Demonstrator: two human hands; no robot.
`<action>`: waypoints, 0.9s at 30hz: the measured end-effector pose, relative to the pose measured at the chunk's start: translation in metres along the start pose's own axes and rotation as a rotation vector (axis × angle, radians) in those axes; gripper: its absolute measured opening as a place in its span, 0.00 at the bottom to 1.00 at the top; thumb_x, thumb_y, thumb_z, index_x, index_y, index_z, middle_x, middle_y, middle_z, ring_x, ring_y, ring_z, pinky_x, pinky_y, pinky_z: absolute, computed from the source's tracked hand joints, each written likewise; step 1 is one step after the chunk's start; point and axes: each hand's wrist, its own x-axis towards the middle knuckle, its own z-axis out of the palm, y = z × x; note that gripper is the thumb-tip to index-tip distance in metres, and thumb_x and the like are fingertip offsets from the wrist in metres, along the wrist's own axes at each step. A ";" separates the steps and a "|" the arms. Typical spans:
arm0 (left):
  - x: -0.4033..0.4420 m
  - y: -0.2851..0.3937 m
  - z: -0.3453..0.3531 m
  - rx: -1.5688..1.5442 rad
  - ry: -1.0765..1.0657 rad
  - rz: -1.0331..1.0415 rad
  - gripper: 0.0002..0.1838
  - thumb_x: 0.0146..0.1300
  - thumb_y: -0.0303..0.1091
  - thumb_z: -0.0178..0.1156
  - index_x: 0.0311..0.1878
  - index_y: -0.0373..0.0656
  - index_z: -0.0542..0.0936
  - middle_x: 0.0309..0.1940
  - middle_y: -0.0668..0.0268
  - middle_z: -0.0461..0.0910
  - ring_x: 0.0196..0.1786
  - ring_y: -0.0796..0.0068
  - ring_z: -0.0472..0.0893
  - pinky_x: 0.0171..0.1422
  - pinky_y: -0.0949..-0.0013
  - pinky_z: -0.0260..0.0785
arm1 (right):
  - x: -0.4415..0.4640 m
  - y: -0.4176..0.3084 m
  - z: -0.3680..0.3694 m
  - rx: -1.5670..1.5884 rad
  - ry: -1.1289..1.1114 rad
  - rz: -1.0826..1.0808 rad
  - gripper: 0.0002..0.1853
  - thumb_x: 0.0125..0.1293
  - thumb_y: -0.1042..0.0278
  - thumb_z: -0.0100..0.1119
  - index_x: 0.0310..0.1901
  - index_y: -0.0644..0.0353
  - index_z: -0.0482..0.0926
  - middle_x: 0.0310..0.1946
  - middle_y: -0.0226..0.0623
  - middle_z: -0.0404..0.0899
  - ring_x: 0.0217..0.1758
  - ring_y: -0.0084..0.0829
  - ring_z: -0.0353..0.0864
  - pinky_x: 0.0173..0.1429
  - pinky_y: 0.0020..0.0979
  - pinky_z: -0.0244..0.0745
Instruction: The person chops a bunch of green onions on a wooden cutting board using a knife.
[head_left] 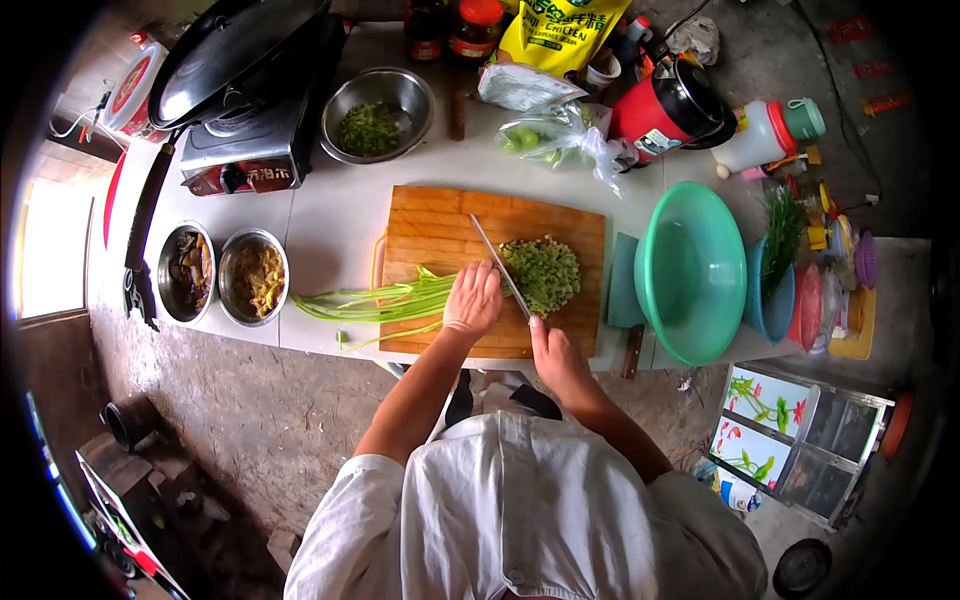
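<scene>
On the wooden cutting board (430, 225), my left hand (474, 299) presses down on a bundle of long green stalks (400, 298), fingers together. The stalks reach left past the board's edge. My right hand (556, 352) is closed round the handle of a knife (488, 240), whose blade slants up and to the left, close beside my left fingertips. A heap of chopped green pieces (543, 275) lies right of the blade. The knife handle is mostly hidden in my right hand.
Left of the board are two metal bowls (284, 290) of food. Behind stand a gas stove (240, 160), a steel bowl (425, 120) with chopped greens, a plastic bag (560, 135) and a red kettle (655, 105). A green basin (695, 275) is at the right.
</scene>
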 end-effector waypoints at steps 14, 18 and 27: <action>-0.002 -0.002 0.003 0.023 -0.028 0.008 0.14 0.53 0.29 0.52 0.44 0.37 0.70 0.48 0.54 0.71 0.51 0.56 0.70 0.57 0.61 0.63 | 0.024 0.001 0.030 -0.058 0.042 0.026 0.35 0.68 0.44 0.35 0.18 0.67 0.76 0.18 0.58 0.74 0.25 0.59 0.75 0.32 0.52 0.70; -0.001 -0.004 0.004 -0.006 0.028 0.021 0.14 0.54 0.29 0.50 0.44 0.37 0.70 0.48 0.54 0.70 0.51 0.55 0.70 0.58 0.60 0.62 | 0.022 -0.001 0.012 0.087 0.023 0.086 0.36 0.68 0.42 0.34 0.20 0.70 0.77 0.21 0.62 0.74 0.29 0.61 0.75 0.37 0.52 0.70; -0.002 -0.007 0.003 -0.004 -0.024 -0.002 0.13 0.53 0.28 0.50 0.42 0.36 0.70 0.48 0.55 0.70 0.51 0.56 0.71 0.57 0.61 0.63 | 0.017 -0.005 0.017 -0.037 -0.053 0.103 0.37 0.68 0.42 0.32 0.21 0.70 0.76 0.22 0.62 0.74 0.30 0.61 0.75 0.38 0.52 0.70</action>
